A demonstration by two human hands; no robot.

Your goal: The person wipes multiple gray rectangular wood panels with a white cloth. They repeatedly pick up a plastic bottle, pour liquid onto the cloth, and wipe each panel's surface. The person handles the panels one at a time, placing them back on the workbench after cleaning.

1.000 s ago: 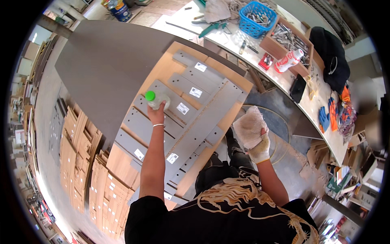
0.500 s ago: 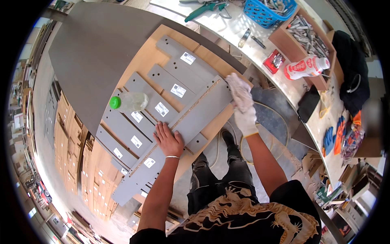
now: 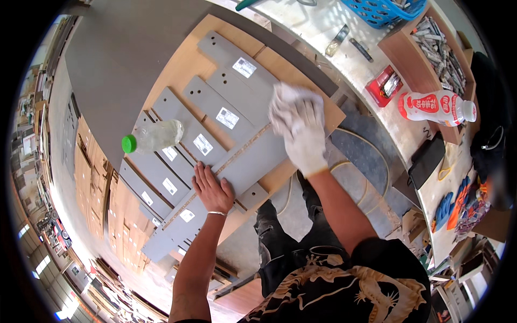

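Note:
My bare left hand (image 3: 214, 189) lies flat with fingers stretched on a long grey panel (image 3: 252, 157), whose far long edge shows raw chipboard. My right hand (image 3: 306, 134), in a white knit glove, is closed on a whitish cloth (image 3: 284, 102). It presses this cloth over the panel's far right end and hides that end. Beyond the long panel lie several narrower grey boards (image 3: 218, 105) with drilled holes and white labels (image 3: 227, 117). A clear bottle (image 3: 160, 134) with a green cap lies on its side across the boards at the left.
Under the boards is a wood-coloured panel (image 3: 180, 51), over a large dark grey sheet (image 3: 121, 59). At the right, a workbench (image 3: 350, 70) holds a blue basket (image 3: 379, 13), a wooden box of metal parts (image 3: 396, 48), a drink bottle (image 3: 433, 106) and gloves (image 3: 444, 211). A hose (image 3: 379, 156) loops on the floor.
My right hand has moved left with the cloth, from the panel's right end edge onto its surface. My left hand stays flat on the panel. The whole view has shifted slightly.

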